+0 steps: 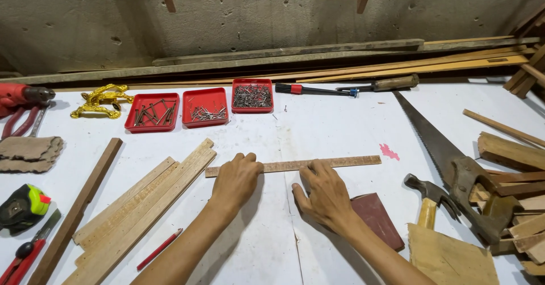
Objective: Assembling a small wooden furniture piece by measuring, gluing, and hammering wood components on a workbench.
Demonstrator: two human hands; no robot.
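A thin wooden strip lies flat across the middle of the white table, running left to right. My left hand rests palm down on the strip's left part, fingers curled over its far edge. My right hand presses on the strip near its middle, fingers spread. Neither hand lifts it. A dark red sanding block lies just right of my right wrist.
A stack of wooden slats and a dark batten lie at the left. Three red trays of nails stand behind. A handsaw, hammer, wood offcuts, screwdriver, tape measure and red pencil surround the hands.
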